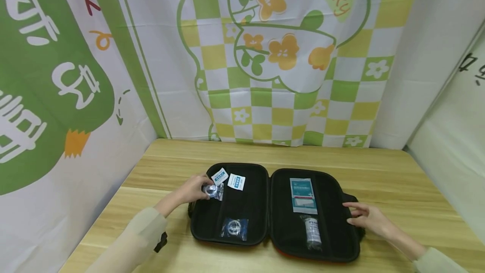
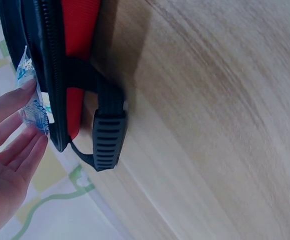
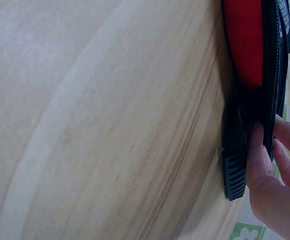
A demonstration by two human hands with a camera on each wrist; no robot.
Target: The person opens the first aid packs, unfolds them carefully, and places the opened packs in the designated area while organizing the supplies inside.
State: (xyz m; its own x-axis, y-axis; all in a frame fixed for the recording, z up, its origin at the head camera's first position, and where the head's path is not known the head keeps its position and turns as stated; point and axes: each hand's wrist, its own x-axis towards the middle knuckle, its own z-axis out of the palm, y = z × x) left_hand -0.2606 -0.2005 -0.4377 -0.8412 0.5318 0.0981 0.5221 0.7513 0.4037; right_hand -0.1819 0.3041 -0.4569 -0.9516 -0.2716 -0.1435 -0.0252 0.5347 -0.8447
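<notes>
Black inside and red outside, the case (image 1: 246, 205) lies unfolded on the worktop (image 1: 394, 176). Above its left half, near the outer rim, the left hand (image 1: 194, 188) has a clear packet (image 1: 214, 191) pinched in its fingers, with two small white packets (image 1: 219, 176) (image 1: 237, 182) close by and a dark blue packet (image 1: 234, 228) nearer the person. The right hand (image 1: 366, 218) is at the outer rim of the right half, beside the handle (image 3: 234, 172); whether its fingers grip or merely rest there, I cannot tell. That half holds a teal packet (image 1: 303, 196) and a wrapped roll (image 1: 312, 231).

The step in hand seems to be placing or picking up the pinched packet; which, I cannot tell. Either way, the next move probably calls for steady fingers that avoid dragging the neighbouring white packets.
</notes>
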